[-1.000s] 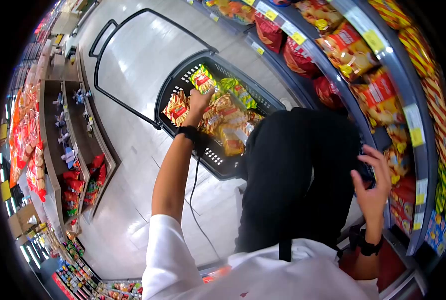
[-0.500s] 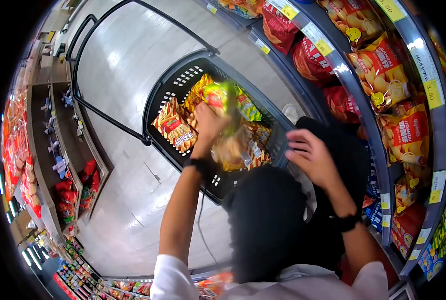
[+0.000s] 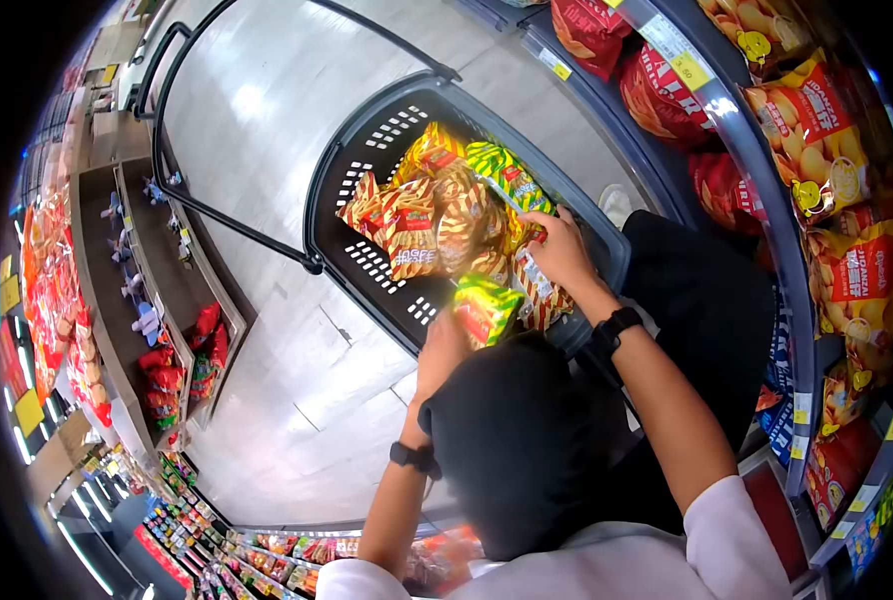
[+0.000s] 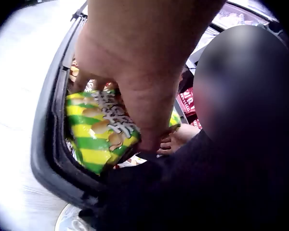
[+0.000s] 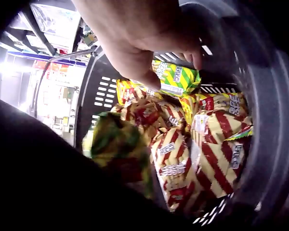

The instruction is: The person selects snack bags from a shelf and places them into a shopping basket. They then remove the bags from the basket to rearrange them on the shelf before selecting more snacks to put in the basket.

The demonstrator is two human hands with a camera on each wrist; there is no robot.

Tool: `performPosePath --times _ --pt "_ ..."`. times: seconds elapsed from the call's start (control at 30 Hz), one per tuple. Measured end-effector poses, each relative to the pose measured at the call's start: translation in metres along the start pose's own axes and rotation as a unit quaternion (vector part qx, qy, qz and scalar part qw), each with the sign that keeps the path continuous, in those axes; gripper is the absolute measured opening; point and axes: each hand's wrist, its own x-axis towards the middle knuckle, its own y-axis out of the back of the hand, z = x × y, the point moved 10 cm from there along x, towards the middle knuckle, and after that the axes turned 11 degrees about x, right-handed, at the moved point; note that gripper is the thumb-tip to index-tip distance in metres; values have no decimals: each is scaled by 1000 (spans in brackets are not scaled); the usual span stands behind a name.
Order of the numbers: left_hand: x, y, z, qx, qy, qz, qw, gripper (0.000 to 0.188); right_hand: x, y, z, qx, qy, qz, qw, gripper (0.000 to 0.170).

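Observation:
In the head view, my left hand [image 3: 445,350] grips a green-and-yellow striped snack bag [image 3: 487,310] by the near side of the shopping basket [image 3: 319,200]. The left wrist view shows that bag [image 4: 103,132] between the fingers and thumb, close to the basket rim. My right hand [image 3: 567,252] reaches over the far side and pinches a second green-and-yellow bag [image 3: 507,175] lying inside. Below the right hand are several red-and-cream striped snack bags [image 5: 216,149]. A yellow-and-red bag [image 3: 429,150] lies against the basket's far end.
A pull handle [image 3: 167,110] extends from the basket over the tiled floor [image 3: 267,280]. Shelves of snack bags [image 3: 817,140] rise close on the right. At left stands a low wooden shelf unit [image 3: 162,260]. A black-clad knee [image 3: 512,440] is next to the basket.
My left hand has carried a green-and-yellow bag from the basket's middle to its near side. My right hand has come from the shelf side into the basket and taken hold of another bag.

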Motion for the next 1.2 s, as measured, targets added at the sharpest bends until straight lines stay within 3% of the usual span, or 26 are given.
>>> performPosePath --times 0.03,0.13,0.17,0.2,0.23,0.27,0.3,0.33,0.37,0.47,0.57,0.63,0.73,0.8,0.83,0.93,0.97,1.0,1.03,1.1,1.13,1.17,1.2 --pt "-9 18 9 -5 -39 51 998 68 1 -3 -5 -2 13 -20 1000 42" --pt "-15 26 -17 -157 7 105 982 82 3 -8 -1 -6 8 -13 1000 44" --pt "-26 17 -30 -318 66 92 941 86 6 -14 3 8 -4 -32 999 46" --pt "-29 24 -35 -368 42 131 920 84 9 -24 11 58 -41 -70 995 64" --pt "-31 31 -39 -416 17 168 894 83 9 -28 12 61 -41 -70 995 64" --pt "-34 19 -51 -539 58 161 825 79 8 -24 2 44 17 -14 999 73" --pt "-39 29 -44 -535 45 153 829 71 4 -22 -3 26 75 42 996 84" --pt "-40 28 -50 -527 64 150 834 70 6 -34 3 23 77 24 996 96" --pt "-40 28 -55 -517 81 149 839 68 7 -39 8 28 79 20 996 96" --pt "-32 14 -81 -524 83 157 833 63 16 -30 23 59 79 118 988 98" --pt "-34 8 -82 -525 88 155 833 62 20 -30 29 58 53 116 990 99" --pt "-30 10 -78 -524 80 150 834 61 26 -36 31 35 48 96 994 93" --pt "-28 7 -77 -541 58 126 830 61 29 -41 39 22 78 134 988 89" --pt "-27 9 -79 -536 48 132 832 62 41 -49 63 234 47 123 963 78" --pt "-27 8 -74 -535 38 136 833 62 39 -46 68 230 45 128 964 78" --pt "-26 5 -69 -558 61 151 814 61 25 -22 66 272 8 192 943 44" --pt "-25 7 -67 -564 74 146 809 61 15 -10 45 235 30 198 951 37" --pt "-24 5 -74 -565 91 157 805 61 8 -7 35 306 -8 198 931 35" --pt "-25 8 -75 -507 47 157 846 58 -1 -6 25 375 -44 202 904 32" --pt "-32 22 -54 -466 -35 102 878 56 -22 8 -20 477 -66 153 863 21" --pt "-39 34 -23 -479 -98 49 871 56 -21 18 -2 266 -84 208 937 21" --pt "-46 49 9 -503 -164 5 849 55 -25 29 -10 255 -42 241 935 20" --pt "-54 64 25 -533 -206 -25 820 55 -21 27 -21 304 -29 197 932 18"
